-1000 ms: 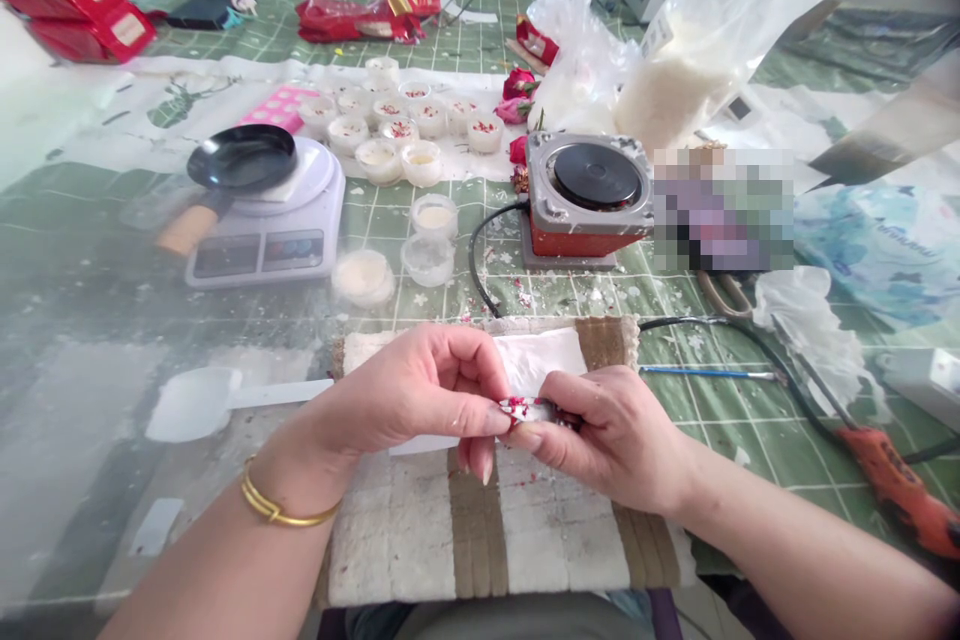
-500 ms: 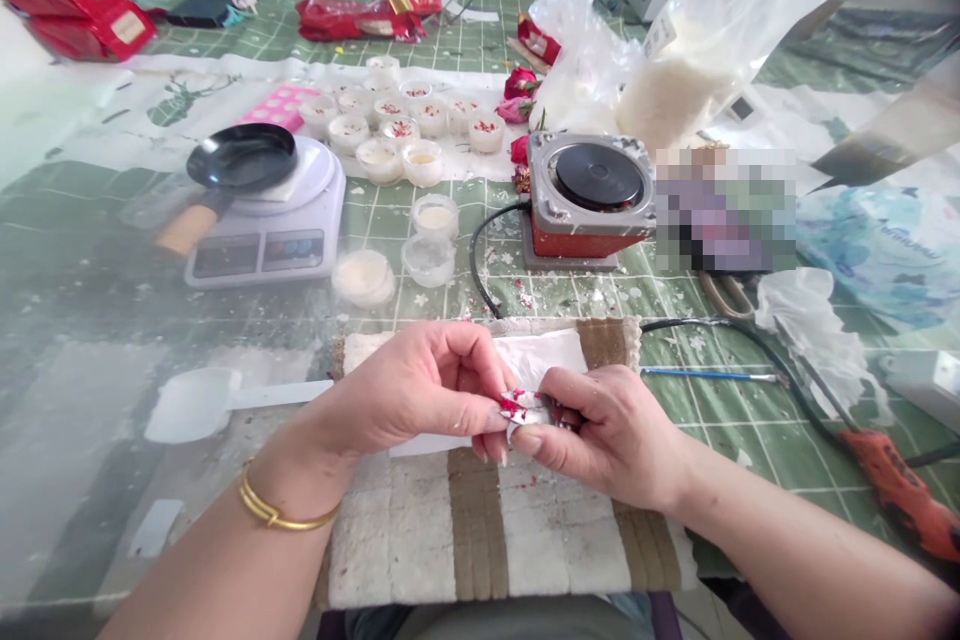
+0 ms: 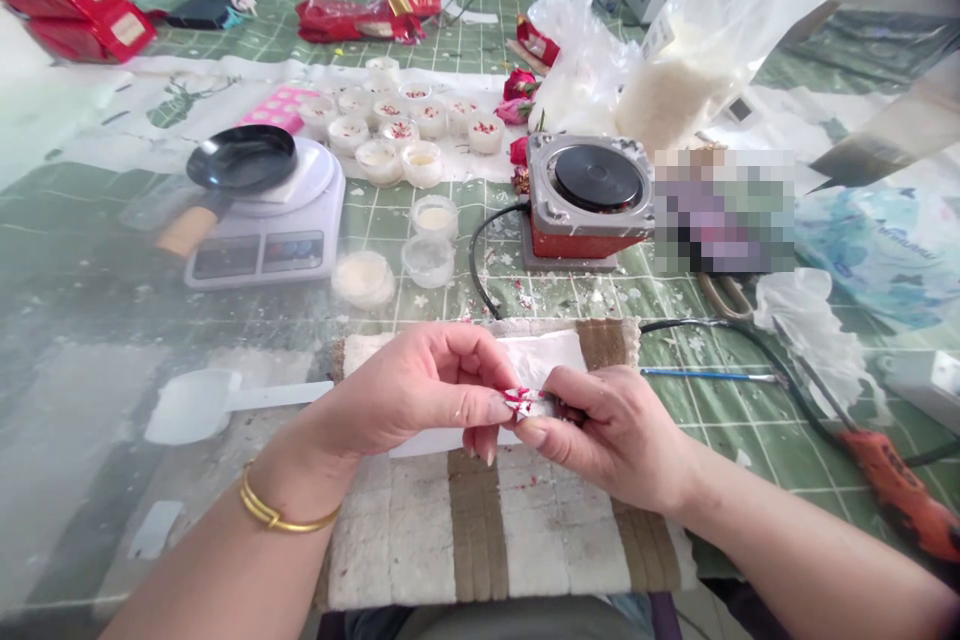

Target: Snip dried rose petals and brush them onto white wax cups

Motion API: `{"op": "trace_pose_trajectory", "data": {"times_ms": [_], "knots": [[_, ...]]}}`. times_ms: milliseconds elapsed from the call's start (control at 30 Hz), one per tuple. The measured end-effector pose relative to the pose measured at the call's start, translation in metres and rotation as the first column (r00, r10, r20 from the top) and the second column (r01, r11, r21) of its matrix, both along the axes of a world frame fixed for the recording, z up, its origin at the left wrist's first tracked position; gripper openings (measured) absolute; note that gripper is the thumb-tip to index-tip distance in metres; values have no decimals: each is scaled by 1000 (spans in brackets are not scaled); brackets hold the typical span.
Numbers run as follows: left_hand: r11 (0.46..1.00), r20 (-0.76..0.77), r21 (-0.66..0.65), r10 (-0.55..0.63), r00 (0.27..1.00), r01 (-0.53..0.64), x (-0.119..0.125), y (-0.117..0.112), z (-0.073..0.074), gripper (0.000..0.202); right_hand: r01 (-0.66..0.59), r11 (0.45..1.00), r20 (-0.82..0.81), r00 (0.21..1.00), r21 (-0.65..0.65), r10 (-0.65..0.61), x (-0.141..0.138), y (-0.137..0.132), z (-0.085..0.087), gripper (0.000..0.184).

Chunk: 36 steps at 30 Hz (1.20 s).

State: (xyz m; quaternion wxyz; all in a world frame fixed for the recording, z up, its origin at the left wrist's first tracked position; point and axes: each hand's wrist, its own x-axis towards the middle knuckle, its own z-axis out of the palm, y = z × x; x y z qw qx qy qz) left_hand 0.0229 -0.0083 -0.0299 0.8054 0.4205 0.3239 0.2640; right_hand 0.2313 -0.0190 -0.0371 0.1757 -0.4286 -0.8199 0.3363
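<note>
My left hand (image 3: 431,385) is closed in a pinch over a paper on the mat, its thumb and fingertips on small red petal pieces (image 3: 516,400). From the other side, my right hand (image 3: 611,425) grips small metal scissors (image 3: 536,408); their handle is mostly hidden in the fingers. The blades point left and meet the left fingertips, with red bits stuck on them. Beneath both hands lies a white paper (image 3: 551,352) on a striped brown and cream mat (image 3: 480,530) sprinkled with a few red crumbs.
Ahead stand a hot plate (image 3: 598,175), a scale (image 3: 300,255) bearing a small black pan (image 3: 241,158), and several cups (image 3: 400,130) topped with red bits. A white scoop (image 3: 191,405) lies left. To the right are a blue brush (image 3: 705,375), black cord and orange-handled tool (image 3: 904,495).
The hands keep almost the same place. The scissor blades look closer together, and the red bits on them have shifted slightly at the left fingertips.
</note>
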Motion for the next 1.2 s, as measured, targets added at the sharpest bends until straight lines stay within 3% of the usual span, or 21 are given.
{"op": "trace_pose_trajectory", "data": {"times_ms": [633, 900, 1200], "knots": [[999, 42, -35, -30, 999, 32, 0, 0, 1, 6, 17, 1000, 58, 998, 7, -18, -1, 0, 0, 50], [999, 36, -15, 38, 999, -38, -1, -1, -2, 10, 15, 998, 41, 999, 53, -18, 0, 1, -1, 46], [999, 21, 13, 51, 998, -51, -2, -1, -2, 12, -13, 1000, 46, 999, -22, 14, -1, 1, 2, 44]]}}
